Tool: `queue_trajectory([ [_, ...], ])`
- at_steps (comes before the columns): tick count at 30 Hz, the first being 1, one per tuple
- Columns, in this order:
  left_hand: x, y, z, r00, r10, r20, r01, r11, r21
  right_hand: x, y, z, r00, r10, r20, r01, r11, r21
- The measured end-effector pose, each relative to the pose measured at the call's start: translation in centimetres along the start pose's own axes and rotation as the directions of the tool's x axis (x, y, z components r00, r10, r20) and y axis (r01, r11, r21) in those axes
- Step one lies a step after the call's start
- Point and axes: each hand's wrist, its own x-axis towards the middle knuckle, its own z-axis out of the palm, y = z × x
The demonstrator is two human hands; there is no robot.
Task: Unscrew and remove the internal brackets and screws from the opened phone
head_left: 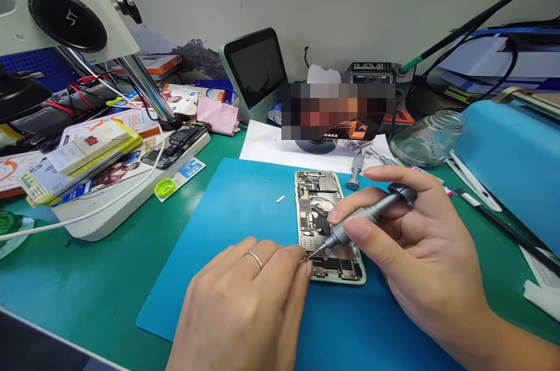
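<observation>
An opened phone (326, 225) lies face down on the blue mat (227, 231), its circuit boards exposed. My right hand (420, 254) grips a grey precision screwdriver (367, 216), its tip touching the phone's lower left edge. My left hand (249, 295), wearing a ring, rests on the mat with its fingertips pinched together right at the screwdriver tip; whatever they pinch is too small to name. A tiny white part (280, 199) lies on the mat left of the phone.
A glass jar (426, 137) lies on its side at right, with a second screwdriver (355, 171) behind the phone. A small screen (256, 73) stands at the back. A microscope stand (144, 88) with boxes, a green cap (165, 186) and phone parts fills the left.
</observation>
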Motion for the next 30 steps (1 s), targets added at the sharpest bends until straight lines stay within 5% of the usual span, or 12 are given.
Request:
queue_trajectory([
  [17, 0.1, 0.2, 0.0, 1.000, -0.021, 0.020, 0.021, 1.000, 0.008, 0.0, -0.2, 0.1, 1.000, -0.002, 0.005, 0.002, 1.000, -0.003],
  [26, -0.7, 1.1, 1.0, 0.999, 0.040, 0.014, -0.041, 0.993, 0.112, 0.8, -0.1, -0.3, 0.981, -0.070, -0.178, 0.066, 0.997, -0.033],
  [30, -1.1, 2.5, 2.0, 0.994, -0.077, 0.083, 0.063, 0.986, 0.157, 1.6, 0.4, -0.9, 0.984, -0.072, -0.166, 0.054, 0.992, -0.112],
])
